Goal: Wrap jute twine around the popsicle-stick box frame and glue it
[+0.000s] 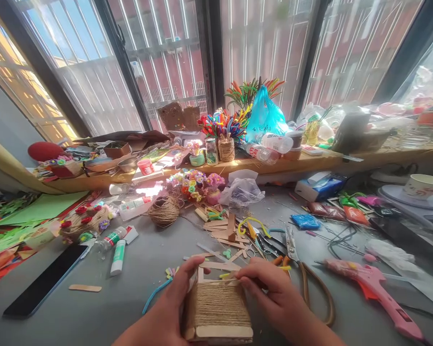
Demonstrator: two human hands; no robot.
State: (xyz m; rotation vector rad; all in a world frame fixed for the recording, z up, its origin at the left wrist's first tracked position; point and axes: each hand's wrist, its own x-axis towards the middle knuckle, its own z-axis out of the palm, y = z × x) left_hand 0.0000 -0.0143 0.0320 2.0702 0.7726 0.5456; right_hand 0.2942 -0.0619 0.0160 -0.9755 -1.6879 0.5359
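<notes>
A small box of craft sticks wrapped in jute twine (222, 305) is at the bottom middle, a pale wooden stick along its near edge. My left hand (171, 305) is wrapped round the box's left side, thumb up by the far left corner. At the far right corner, my right hand (274, 290) has thumb and forefinger pinched together; what lies between them is too small to make out. Just beyond are loose craft sticks (222, 235), a yellow pipe cleaner (254, 222) and scissors with brown handles (291, 245). A blue pipe cleaner (155, 292) lies left of the box.
A pink glue gun (378, 288) rests at the right, its cable trailing. On the left lie a phone (46, 278), a glue stick (118, 257) and a single craft stick (85, 288). Farther back are a twine ball (163, 211), flower crafts (193, 182) and a cluttered sill (267, 169).
</notes>
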